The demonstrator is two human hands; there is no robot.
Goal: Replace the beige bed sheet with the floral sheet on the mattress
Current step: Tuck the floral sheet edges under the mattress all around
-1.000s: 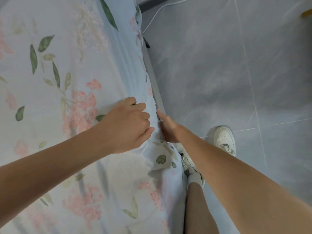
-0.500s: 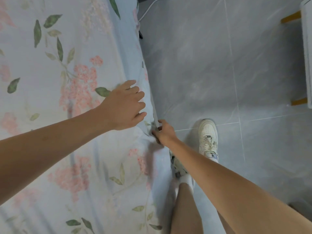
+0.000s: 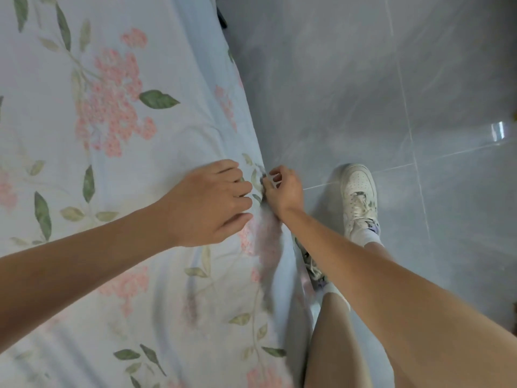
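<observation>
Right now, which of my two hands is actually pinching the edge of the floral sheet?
The right hand, at the bed's side edge, pinches the floral sheet. The left hand only rests on top.

**Bedroom in a home**

Bed (image 3: 195,65) dressed in a pale blue floral sheet (image 3: 112,113) printed with pink blossom and green leaves. Grey marbled tile floor (image 3: 363,93) alongside. A person in white sneakers (image 3: 359,197) and socks stands at the bed's edge.

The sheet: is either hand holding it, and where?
The right hand pinches the floral sheet at its side edge. The left hand rests on top beside it; whether it grips cannot be told.
</observation>
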